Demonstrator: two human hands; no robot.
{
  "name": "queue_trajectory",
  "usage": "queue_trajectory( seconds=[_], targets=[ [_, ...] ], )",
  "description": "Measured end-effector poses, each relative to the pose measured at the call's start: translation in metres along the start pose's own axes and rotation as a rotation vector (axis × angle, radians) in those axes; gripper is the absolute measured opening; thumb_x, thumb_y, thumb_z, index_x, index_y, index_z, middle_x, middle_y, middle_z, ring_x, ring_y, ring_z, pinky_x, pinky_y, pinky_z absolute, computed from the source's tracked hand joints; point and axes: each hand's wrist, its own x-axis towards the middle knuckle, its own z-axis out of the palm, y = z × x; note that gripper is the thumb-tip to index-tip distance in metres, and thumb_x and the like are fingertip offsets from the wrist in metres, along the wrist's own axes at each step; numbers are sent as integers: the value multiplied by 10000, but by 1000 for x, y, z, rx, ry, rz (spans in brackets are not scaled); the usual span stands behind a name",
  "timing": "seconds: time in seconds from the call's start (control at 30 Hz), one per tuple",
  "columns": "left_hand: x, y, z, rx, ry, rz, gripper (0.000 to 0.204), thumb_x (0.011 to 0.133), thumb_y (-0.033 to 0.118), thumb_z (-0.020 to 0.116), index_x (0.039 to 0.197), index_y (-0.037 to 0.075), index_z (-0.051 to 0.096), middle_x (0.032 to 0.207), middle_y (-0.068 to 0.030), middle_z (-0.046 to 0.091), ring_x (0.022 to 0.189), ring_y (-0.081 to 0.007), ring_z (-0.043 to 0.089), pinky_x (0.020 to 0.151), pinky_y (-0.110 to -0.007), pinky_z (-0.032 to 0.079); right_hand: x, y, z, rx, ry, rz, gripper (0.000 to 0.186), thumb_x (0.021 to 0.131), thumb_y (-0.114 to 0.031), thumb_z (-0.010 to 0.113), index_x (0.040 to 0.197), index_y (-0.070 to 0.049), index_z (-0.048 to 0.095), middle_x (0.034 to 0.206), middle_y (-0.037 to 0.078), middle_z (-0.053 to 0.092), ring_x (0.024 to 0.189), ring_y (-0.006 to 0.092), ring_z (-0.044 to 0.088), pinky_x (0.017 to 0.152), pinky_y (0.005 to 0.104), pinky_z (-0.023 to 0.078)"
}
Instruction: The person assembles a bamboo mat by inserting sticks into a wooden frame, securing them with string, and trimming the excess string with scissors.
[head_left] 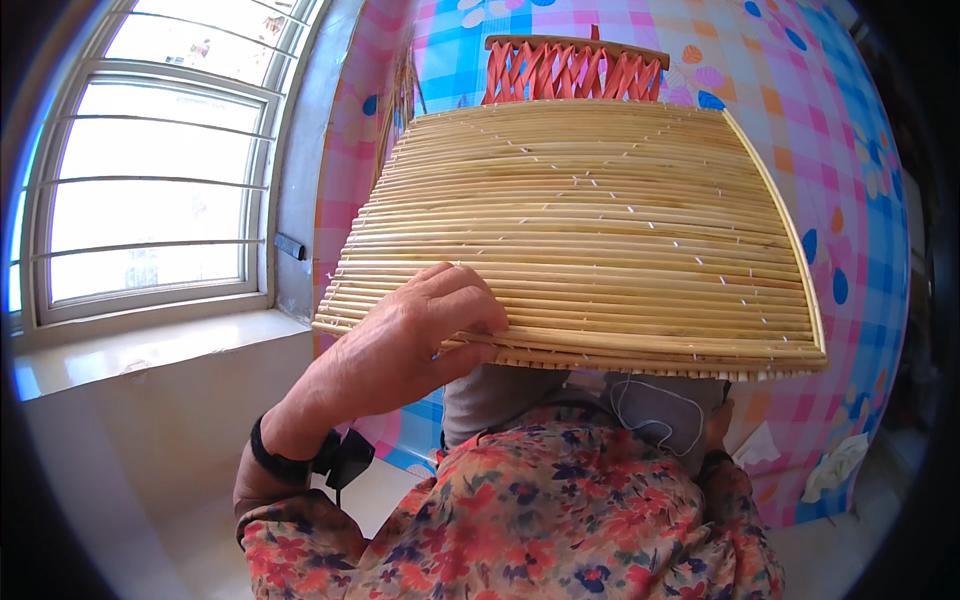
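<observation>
A panel of pale yellow reeds [590, 230], stitched with white thread, lies over my lap and fills the middle of the view. My left hand [440, 330] grips its near edge left of centre, fingers curled over the reeds and thumb along the front rim. Under the panel, a loose white thread [640, 420] lies on grey cloth [500, 400]. My right hand [716, 420] is mostly hidden below the panel's right part, beside that cloth; its fingers cannot be made out.
A checked pink and blue sheet [850, 280] surrounds the panel. Beyond stands red woven strapping [570, 70] on a wooden bar, with dry stalks [400, 80] beside it. A barred window [150, 190] and its sill [150, 355] are at left, pale crumpled cloth [835, 465] at right.
</observation>
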Motion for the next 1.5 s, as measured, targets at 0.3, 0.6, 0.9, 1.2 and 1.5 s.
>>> queue_trajectory(
  seconds=[0.3,0.6,0.9,1.2,1.5],
  targets=[
    [-3,-6,7,-62,110,-33,200,724,-7,742,854,58,605,847,-51,579,837,-221,577,723,-340,483,5,12,0,39,-15,10,475,796,-309,682,1107,19,534,1061,246,614,1029,419,569,883,483,446],
    [-1,-8,6,-66,111,-21,178,721,-10,738,826,54,609,841,-50,582,827,-219,572,711,-332,480,-3,4,-11,4,-12,48,469,785,-288,690,1104,20,536,1047,238,617,993,398,583,855,471,459],
    [0,-6,8,-35,112,17,165,736,-2,726,842,54,612,850,-56,580,831,-234,573,725,-345,485,-7,-3,-11,-1,2,50,464,773,-267,697,1101,20,537,1034,230,621,957,378,598,827,458,472],
    [0,-7,8,-39,116,27,171,736,-7,722,852,53,612,847,-59,582,822,-238,575,720,-346,484,-9,-1,-4,6,-3,59,460,762,-246,705,1097,21,538,1020,221,624,921,357,613,798,446,484],
    [2,-10,7,-67,84,13,173,742,-18,714,836,52,588,827,-51,571,807,-223,572,702,-337,480,-6,-3,2,9,-6,69,457,750,-225,713,1094,22,540,1007,213,628,885,336,627,770,434,497]
  ],
)
